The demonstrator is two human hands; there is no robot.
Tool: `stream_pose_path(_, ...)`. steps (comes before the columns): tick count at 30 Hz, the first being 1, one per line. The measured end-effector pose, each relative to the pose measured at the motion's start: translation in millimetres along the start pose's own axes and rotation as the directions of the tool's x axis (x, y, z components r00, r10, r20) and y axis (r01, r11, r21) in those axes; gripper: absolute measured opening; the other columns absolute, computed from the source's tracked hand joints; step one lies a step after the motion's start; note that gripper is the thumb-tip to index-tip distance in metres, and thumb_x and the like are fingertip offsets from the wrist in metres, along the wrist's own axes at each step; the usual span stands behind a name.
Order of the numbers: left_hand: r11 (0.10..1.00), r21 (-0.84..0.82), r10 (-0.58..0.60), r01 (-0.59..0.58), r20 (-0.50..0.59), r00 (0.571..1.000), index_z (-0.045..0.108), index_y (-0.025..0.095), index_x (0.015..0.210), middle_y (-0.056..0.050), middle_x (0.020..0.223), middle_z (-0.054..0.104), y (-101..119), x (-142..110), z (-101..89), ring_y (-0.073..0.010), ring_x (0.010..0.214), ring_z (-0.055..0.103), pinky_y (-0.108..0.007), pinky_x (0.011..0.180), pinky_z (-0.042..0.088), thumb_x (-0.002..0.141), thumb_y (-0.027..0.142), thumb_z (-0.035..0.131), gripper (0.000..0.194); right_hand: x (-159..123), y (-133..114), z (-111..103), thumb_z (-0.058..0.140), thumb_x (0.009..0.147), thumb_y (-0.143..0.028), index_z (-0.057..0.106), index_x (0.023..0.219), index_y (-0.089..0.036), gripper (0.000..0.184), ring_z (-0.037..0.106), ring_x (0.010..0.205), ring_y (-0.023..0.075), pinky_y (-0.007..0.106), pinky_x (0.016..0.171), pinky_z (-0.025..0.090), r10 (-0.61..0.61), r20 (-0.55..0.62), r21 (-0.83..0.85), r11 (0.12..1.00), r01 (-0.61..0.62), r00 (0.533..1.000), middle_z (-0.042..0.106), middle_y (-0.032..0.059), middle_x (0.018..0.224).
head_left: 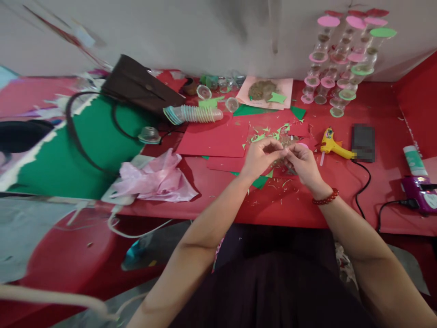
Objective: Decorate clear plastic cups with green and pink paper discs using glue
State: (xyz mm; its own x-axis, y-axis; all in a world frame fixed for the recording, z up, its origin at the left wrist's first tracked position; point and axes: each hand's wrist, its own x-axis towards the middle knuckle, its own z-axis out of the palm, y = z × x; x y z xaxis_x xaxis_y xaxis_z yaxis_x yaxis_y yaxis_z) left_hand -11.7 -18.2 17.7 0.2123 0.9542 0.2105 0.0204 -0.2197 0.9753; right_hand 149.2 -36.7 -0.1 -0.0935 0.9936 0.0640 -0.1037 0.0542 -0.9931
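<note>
Above the red table my left hand [261, 157] and my right hand [303, 165] meet at the fingertips. Both are closed in a pinch; whatever lies between them is too small to make out. A red bead bracelet [325, 197] circles my right wrist. Partly hidden behind my right fingers is a small pink disc [303, 146], with something clear beside it. Green paper scraps [261, 136] and thin shavings lie around and below both hands, over red paper sheets [218, 139]. To the right rests a yellow glue gun [336, 145] with a glue stick showing.
Hourglass-like stacks of clear cups [348, 59] with pink and green discs stand at the back right. A pile of brown grains [262, 90] lies on pale paper. Nested cups [194, 115], a dark bag [141, 86] and a pink plastic bag [157, 177] are leftward. Cords cross the right side.
</note>
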Motion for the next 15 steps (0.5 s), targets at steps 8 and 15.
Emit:
stream_pose_path(8, 0.981, 0.19, 0.018, -0.03, 0.065, 0.998, 0.062, 0.021, 0.072, 0.0, 0.073, 0.065, -7.5, 4.5, -5.9, -0.0154, 0.071, 0.057, -0.032, 0.071, 0.047, 0.082, 0.057, 0.083, 0.043, -2.5, 0.9, -6.7, 0.063, 0.088, -0.035, 0.069, 0.08, -0.023, 0.014, 0.053, 0.062, 0.0163, 0.03, 0.062, 0.038, -0.193, -0.02, -0.474, 0.866, 0.161, 0.981, 0.065, 0.0002, 0.068)
stream_pose_path(15, 0.989, 0.142, -0.054, 0.04, 0.096, 0.994, 0.064, 0.02, 0.072, 0.001, 0.072, 0.064, -16.3, 7.9, -6.1, -0.0145, 0.07, 0.056, -0.032, 0.071, 0.048, 0.08, 0.047, 0.087, 0.036, -2.4, -0.4, -7.8, 0.06, 0.086, -0.032, 0.072, 0.082, -0.022, 0.016, 0.054, 0.062, 0.017, 0.031, 0.065, 0.039, -0.225, -0.007, -0.568, 0.803, 0.181, 0.974, 0.068, 0.002, 0.071)
